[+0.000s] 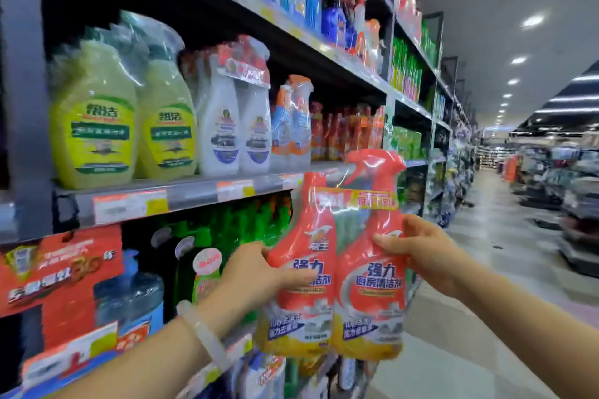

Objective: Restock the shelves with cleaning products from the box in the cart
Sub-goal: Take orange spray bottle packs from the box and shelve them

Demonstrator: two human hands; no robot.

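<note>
A: What are we holding?

B: A twin pack (337, 269) of two orange-red spray bottles shrink-wrapped together, with white and blue lettering, yellow bases and a banner across the necks. Our left hand (259, 272) grips its left side, thumb across the front; our right hand (418, 253) clasps the right bottle at its waist. We hold it upright in the air, just in front of the shelf edge (181, 196), not resting on anything.

A: And the shelf, the room?

B: Grey metal shelving runs along our left into the far distance. An aisle floor (486, 236) stretches ahead on the right under ceiling lights.

A: What's around the pack?

B: On the shelf at its trigger height stand yellow-green bottles (94, 126) at the left, then white sprayers (233, 126), then orange bottles (350, 136) farther along. Below, green bottles (233, 227) and a red sign (61, 269). A pale bracelet (202, 332) circles our left wrist.
</note>
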